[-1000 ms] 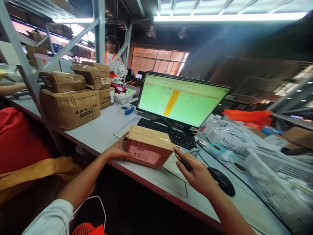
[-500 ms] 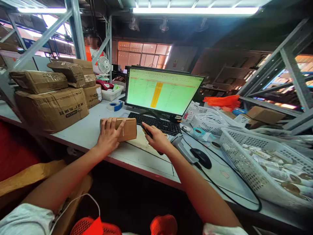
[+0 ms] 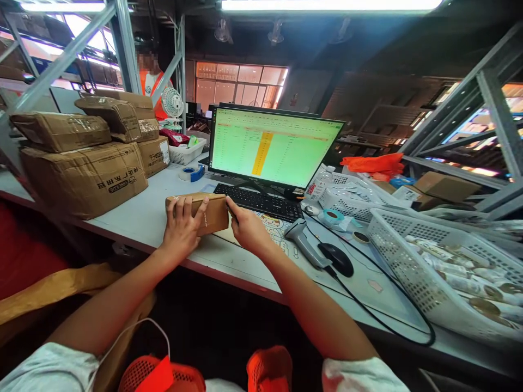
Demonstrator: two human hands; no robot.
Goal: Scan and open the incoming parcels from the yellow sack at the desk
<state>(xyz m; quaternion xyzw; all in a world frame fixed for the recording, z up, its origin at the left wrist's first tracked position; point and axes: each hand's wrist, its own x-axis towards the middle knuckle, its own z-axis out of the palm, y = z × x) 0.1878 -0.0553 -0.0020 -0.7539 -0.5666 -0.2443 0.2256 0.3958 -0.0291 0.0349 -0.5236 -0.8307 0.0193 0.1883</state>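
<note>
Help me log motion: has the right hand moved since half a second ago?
Yes. Against the keyboard, the right hand has shifted left, and now touches the small box at its right end.

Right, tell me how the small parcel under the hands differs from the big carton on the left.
The small parcel is far smaller than the big carton. The small parcel is gripped by the left hand, with the right hand at its end; the big carton is untouched. The big carton carries another box on top; the small parcel bears none. Both are brown cardboard on the desk.
</note>
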